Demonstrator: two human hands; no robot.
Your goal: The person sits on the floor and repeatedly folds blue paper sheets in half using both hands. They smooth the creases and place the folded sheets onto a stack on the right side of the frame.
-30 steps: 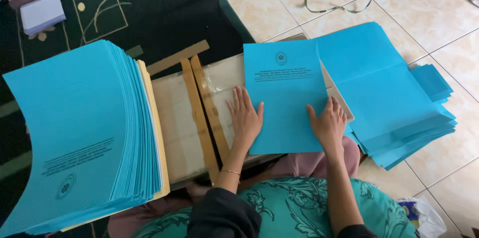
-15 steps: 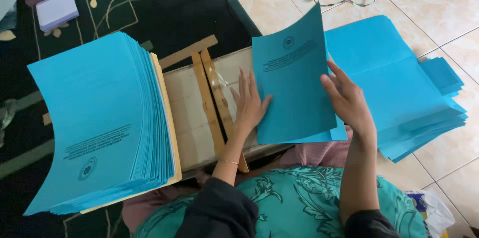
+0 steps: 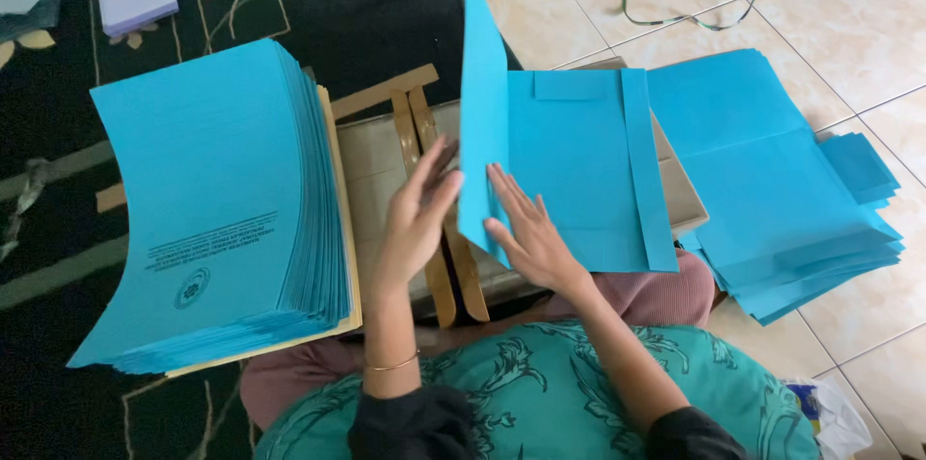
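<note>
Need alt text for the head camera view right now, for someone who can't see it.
A person's left hand and right hand open a blue paper folder on a wooden board, between a tall stack of blue sheets and a pile of folders.

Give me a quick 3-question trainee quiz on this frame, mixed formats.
1. True or false: the left hand presses the raised flap of the open blue folder.
2. Where does the right hand rest? A) on the open folder's inner face B) on the floor tiles C) on the purple blocks
3. Which pile shows printing on top: the left stack or the right stack?

Key: 1 true; 2 A; 3 left stack.
</note>
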